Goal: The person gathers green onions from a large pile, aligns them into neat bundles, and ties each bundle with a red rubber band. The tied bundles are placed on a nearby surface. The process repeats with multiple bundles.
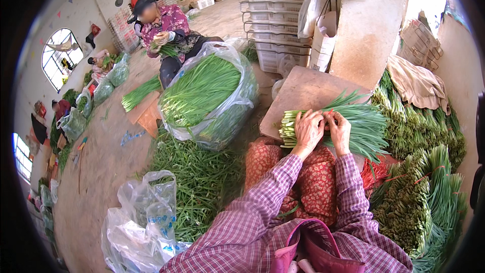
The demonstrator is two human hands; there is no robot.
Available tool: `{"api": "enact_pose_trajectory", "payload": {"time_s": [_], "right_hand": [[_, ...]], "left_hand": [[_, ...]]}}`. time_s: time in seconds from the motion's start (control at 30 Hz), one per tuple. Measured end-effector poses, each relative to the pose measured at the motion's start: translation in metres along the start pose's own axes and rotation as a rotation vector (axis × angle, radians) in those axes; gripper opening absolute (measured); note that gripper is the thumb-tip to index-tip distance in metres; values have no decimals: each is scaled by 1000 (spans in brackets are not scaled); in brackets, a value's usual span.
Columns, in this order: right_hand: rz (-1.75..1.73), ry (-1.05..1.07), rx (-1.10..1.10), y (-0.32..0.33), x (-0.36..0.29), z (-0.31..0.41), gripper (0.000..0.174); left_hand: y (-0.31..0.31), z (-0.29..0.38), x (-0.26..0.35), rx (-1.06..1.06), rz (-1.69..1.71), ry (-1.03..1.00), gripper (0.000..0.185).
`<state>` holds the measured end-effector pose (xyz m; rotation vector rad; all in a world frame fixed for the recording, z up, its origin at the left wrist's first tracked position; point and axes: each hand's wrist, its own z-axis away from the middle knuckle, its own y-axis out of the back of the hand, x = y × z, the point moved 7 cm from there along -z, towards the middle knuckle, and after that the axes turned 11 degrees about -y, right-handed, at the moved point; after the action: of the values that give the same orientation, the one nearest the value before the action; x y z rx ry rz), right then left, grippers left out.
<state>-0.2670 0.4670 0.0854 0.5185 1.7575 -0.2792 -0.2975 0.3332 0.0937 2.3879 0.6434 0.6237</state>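
Note:
A bundle of garlic chives (360,125) lies across a board (299,87) in front of my knees, pale stem ends to the left and green leaves to the right. My left hand (308,131) grips it from above near the stem ends. Close beside it, my right hand (340,132) pinches a thin red tie (329,112) on top of the leaves. The fingertips of both hands nearly meet there; whether the tie is knotted cannot be seen. Loose red ties (375,174) lie to the right of my knees.
Stacked chive bundles (401,204) stand at my right, more under a cloth (416,83). A chive-filled plastic bag (208,91) stands ahead left, near a seated co-worker (170,38). Leaf scraps (201,182) and a clear bag (140,220) lie left. Crates (278,19) rise beyond the board.

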Motion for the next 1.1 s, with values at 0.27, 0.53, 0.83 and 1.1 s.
{"api": "enact_pose_trajectory", "payload": {"time_s": [0.27, 0.53, 0.83, 1.1], "right_hand": [[-404, -259, -86, -12, 8, 7, 21], [-788, -106, -276, 15, -69, 4, 16], [-759, -107, -767, -4, -161, 29, 17], [-543, -130, -534, -3, -130, -54, 19]], "left_hand": [[89, 14, -13, 275, 35, -27, 45], [102, 109, -83, 26, 1533, 1009, 76], [87, 21, -38, 326, 1481, 501, 73], [133, -124, -48, 80, 1411, 172, 42]]}}
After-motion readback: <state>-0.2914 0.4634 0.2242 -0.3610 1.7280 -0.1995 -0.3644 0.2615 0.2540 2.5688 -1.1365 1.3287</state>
